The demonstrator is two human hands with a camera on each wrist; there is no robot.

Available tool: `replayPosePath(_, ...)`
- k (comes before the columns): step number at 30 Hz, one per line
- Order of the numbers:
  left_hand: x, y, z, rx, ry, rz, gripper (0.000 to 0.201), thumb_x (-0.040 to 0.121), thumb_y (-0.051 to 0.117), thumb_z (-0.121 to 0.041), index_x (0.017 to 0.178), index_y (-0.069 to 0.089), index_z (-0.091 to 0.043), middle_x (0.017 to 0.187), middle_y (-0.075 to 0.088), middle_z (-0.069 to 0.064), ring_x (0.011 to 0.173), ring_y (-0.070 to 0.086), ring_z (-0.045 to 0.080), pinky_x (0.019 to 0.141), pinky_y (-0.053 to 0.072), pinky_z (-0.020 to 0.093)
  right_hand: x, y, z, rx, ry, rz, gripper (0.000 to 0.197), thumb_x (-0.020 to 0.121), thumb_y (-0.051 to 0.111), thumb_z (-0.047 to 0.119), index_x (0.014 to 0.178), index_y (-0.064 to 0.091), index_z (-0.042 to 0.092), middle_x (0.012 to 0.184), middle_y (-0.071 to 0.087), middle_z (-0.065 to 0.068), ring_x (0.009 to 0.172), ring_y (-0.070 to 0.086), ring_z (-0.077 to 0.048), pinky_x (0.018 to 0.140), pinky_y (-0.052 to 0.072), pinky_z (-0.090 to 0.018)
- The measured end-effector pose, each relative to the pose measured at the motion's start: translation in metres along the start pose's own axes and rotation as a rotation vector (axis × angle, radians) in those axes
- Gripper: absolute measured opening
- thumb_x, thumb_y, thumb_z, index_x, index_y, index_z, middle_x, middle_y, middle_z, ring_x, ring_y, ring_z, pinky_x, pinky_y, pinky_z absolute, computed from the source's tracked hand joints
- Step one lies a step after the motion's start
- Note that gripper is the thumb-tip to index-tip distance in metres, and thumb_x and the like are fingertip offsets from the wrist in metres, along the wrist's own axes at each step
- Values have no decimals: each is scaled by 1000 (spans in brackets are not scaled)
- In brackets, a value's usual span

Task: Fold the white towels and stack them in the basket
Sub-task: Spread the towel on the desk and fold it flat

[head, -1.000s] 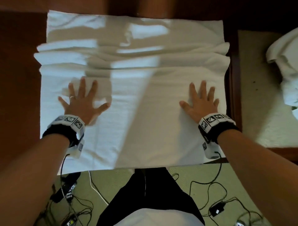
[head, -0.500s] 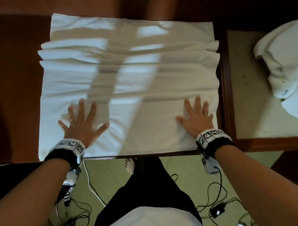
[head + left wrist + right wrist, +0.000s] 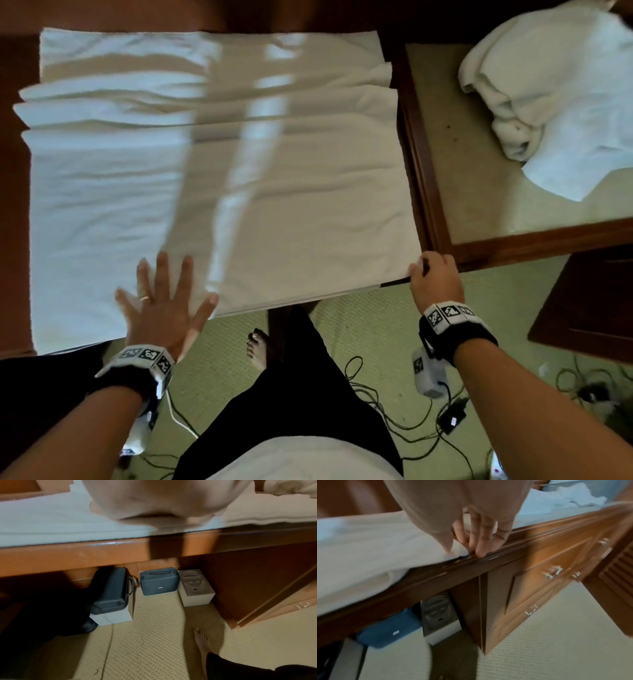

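Observation:
A large white towel (image 3: 212, 171) lies spread over the brown wooden table (image 3: 404, 102), with ridged folds across its far part. My left hand (image 3: 164, 298) lies flat with fingers spread on the towel's near edge, left of centre. My right hand (image 3: 433, 277) is at the towel's near right corner; in the right wrist view its thumb and curled fingers (image 3: 479, 543) pinch that corner (image 3: 458, 550) at the table's edge. A crumpled heap of white towels (image 3: 555, 89) sits on the neighbouring surface at the far right. No basket is in view.
A glass-topped wooden cabinet (image 3: 479, 192) adjoins the table on the right. Under the table stand dark cases (image 3: 158, 582) and white boxes (image 3: 195, 588). Cables (image 3: 394, 404) run over the carpet around my bare foot (image 3: 257, 346).
Both hands slid back toward me across the towel to its near edge. My right hand went from lying flat to pinching the near right corner. The left hand stays flat.

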State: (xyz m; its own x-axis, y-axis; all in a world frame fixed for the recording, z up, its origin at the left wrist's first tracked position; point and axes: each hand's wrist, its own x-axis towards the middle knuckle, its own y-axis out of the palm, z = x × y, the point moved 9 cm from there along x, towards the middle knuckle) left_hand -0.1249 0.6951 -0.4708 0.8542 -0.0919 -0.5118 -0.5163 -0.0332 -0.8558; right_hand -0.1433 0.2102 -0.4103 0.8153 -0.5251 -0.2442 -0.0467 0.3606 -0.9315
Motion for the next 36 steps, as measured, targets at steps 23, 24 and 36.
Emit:
replayPosePath(23,4,6,4,-142,9,-27,87,84,7,-84,158,-8,-39,160,-35,-7,152,-9,38,107,8,78,-25,25,72,-297,-346,115,27,79,64,20,102,61,6,102,53,-16,91,54,-39,64,47,-40)
replayPosePath(24,4,7,4,-142,8,-21,87,85,7,-84,158,-8,-39,160,-34,-6,152,-9,38,107,8,78,-21,19,60,-264,-283,83,23,82,61,18,101,61,5,103,54,-17,90,56,-40,65,44,-39)
replayPosePath(36,2,8,5,-118,-17,71,89,79,1,-88,152,-22,-44,155,-42,-6,151,-21,33,111,1,73,-54,49,35,-293,-248,150,54,98,42,37,147,40,13,160,27,-12,145,28,-29,110,36,-47)
